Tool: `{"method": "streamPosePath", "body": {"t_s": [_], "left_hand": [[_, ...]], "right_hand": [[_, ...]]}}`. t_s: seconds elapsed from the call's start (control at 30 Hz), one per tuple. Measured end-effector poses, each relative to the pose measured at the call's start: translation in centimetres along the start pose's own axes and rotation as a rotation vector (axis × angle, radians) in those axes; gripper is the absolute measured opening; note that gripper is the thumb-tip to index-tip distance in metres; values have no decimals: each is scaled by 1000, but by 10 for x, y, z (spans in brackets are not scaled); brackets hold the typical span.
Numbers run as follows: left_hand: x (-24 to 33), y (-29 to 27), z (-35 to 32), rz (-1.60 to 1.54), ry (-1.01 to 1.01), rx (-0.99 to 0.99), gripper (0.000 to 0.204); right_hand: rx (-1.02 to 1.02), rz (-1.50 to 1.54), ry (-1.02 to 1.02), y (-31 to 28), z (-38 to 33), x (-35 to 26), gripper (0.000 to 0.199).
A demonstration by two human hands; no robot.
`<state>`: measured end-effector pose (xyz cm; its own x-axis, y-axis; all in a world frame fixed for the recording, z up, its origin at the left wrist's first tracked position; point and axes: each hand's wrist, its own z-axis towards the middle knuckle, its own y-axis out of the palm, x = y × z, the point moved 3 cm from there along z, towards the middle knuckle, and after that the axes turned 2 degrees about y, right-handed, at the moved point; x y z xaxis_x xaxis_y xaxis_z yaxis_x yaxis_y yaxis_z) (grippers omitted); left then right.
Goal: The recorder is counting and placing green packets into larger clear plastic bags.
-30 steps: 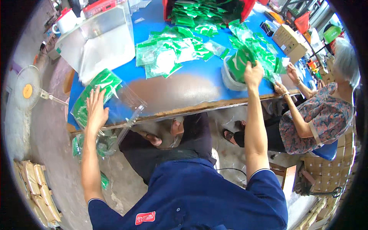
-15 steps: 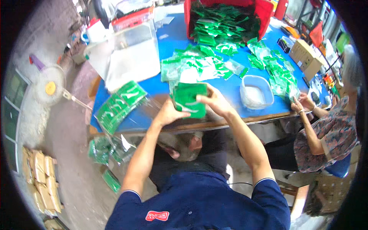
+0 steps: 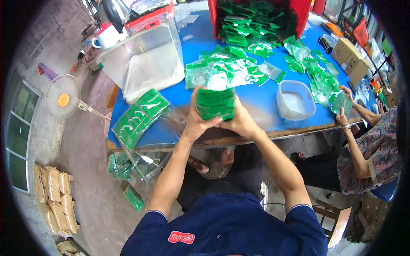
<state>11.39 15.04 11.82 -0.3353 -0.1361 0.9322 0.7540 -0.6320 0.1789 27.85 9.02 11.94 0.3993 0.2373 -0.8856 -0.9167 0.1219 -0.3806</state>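
Note:
Both my hands hold a thick stack of green packets (image 3: pixel 215 104) just above the front edge of the blue table (image 3: pixel 265 96). Its layered edges face me. My left hand (image 3: pixel 197 123) wraps the stack's left side, with the thumb along the bottom. My right hand (image 3: pixel 241 121) grips the right side and lower corner; some of its fingers are hidden. Beyond the stack lies a pile of loose green and clear packets (image 3: pixel 232 64). To the left, a clear plastic bag of green packets in rows (image 3: pixel 141 117) overhangs the table edge.
A clear plastic tub (image 3: pixel 294 102) stands to the right. A red bin (image 3: pixel 302 19) spills green packets at the back. Clear plastic sheets (image 3: pixel 153 68) lie back left. At right, another person's hands (image 3: pixel 344 117) handle a packet. A fan (image 3: pixel 63 100) stands left; bagged packets (image 3: pixel 133 198) lie below.
The stack has tipped from showing its flat face to showing its edges. My right hand has shifted from the top face to the side. The other person has raised a packet.

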Motion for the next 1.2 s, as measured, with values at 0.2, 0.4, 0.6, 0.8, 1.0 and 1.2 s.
{"method": "streamPosePath", "body": {"t_s": [0.2, 0.4, 0.6, 0.8, 1.0, 1.2], "left_hand": [[-44, -7, -11, 248, 93, -82, 120], [-35, -16, -6, 386, 111, -104, 115], [-30, -13, -19, 471, 14, -111, 81], [28, -4, -47, 586, 130, 32, 69], [34, 36, -72, 1349, 719, -345, 63], [18, 29, -114, 1332, 575, -265, 66]], "right_hand": [[-39, -41, -83, 8, -14, 35, 105], [-74, -1, 26, -8, -9, 41, 91], [-156, -220, -116, 0, -8, 30, 94], [-65, 678, 755, -39, -69, 41, 73], [-287, 1052, 965, -5, -65, -20, 71], [-394, 758, 863, 11, -79, -20, 51]]}}
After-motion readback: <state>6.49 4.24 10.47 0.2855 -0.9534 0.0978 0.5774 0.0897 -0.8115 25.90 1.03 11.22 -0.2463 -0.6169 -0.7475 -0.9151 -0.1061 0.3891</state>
